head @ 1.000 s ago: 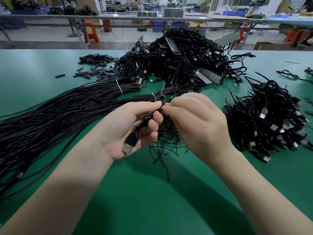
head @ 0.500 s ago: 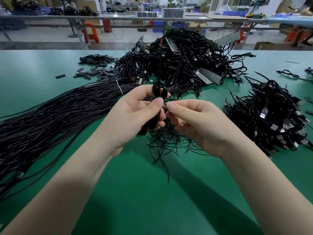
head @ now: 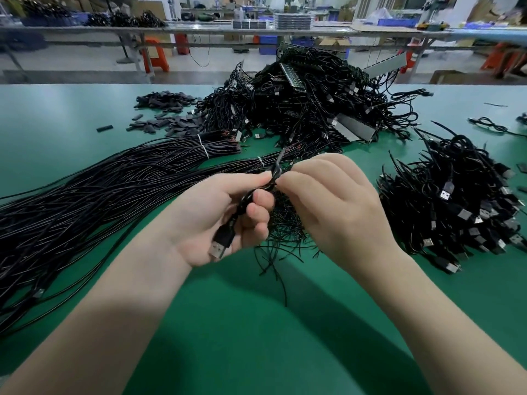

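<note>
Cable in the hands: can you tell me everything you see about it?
The cable is thin, black and looks rubbery, folded into a small bundle. At its lower end is a black USB plug with a silvery metal tip, lying against the palm of the left hand, whose fingers curl round the bundle. The right hand pinches its top, where a thin dark strip sticks up, maybe a tie. It is held above the green table, tilted, plug end nearest the person.
</note>
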Demonstrator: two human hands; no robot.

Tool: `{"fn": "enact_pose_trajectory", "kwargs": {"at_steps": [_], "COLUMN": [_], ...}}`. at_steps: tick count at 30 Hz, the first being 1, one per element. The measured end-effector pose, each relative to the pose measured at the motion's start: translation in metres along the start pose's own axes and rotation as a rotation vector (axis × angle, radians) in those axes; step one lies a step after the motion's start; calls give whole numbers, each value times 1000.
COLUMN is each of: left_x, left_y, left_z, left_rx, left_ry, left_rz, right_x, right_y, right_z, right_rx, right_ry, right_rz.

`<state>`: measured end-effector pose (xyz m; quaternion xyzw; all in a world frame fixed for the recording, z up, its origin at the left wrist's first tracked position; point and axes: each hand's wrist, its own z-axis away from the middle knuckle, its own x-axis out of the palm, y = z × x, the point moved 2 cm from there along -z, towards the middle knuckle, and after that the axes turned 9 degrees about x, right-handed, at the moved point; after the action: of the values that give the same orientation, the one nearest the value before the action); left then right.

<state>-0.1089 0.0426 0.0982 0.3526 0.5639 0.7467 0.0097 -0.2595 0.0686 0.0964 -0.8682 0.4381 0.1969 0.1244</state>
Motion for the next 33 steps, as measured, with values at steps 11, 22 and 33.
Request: {"fn": "enact_pose_trajectory", "kwargs": {"at_steps": [11, 22, 33], "left_x": [-5, -2, -10], "left_y": [3, -9, -1], "left_z": [-2, -5, -6], "left_rx": [566, 222, 509], "left_ry": [57, 78, 134], "left_rz": [-642, -367, -639], "right_x": [16, 8, 18], "right_y": [11, 5, 13], "right_z": [6, 8, 10], "right_rx": [1186, 227, 1157], "right_ry": [-485, -43, -400], "right_rz": [-1211, -162, -915]}}
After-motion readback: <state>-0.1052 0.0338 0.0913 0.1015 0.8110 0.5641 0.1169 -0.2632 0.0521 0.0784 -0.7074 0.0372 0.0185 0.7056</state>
